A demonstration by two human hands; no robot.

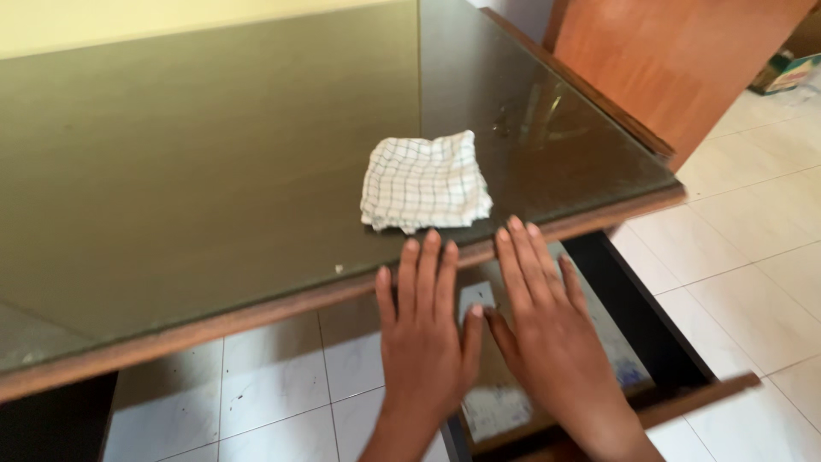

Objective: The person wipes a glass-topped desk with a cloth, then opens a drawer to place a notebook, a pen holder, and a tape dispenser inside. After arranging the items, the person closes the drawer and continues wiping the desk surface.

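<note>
— What lies closest, under the hands?

— An open drawer (599, 342), dark-walled with a thin wooden front edge, pulled out below the bench. Its bottom is lined with pale, worn paper, partly hidden by both palms.

— And the hands themselves?

— The left hand (425, 329) and the right hand (547, 329) are side by side, thumbs nearly touching, both flat and spread, fingers straight and pointing away. Neither grips anything. The fingertips of both reach the bench's front edge; I cannot tell whether they press on it or hover just above.

— What is that edge like?

— A reddish-brown wooden strip, smooth and slightly rounded, framing the bench (214, 171). The top itself is a dark, olive-brown glass sheet, glossy, with faint smudges and a reflection beyond the right hand. A thin seam runs straight away from the hands, dividing the glass into two panes.

— Where is the cloth?

— The folded cloth (425, 182) rests on the glass just beyond the fingertips, nearer the left hand's fingers, apart from them. It is white with a fine dark grid check, soft and slightly rumpled, folded into a rough square with uneven corners.

— Anything further out?

— Below and right of the hands, glossy cream floor tiles (753, 257) with thin grout lines. Far beyond the right hand stands a flat orange-brown wooden panel (676, 60).
</note>
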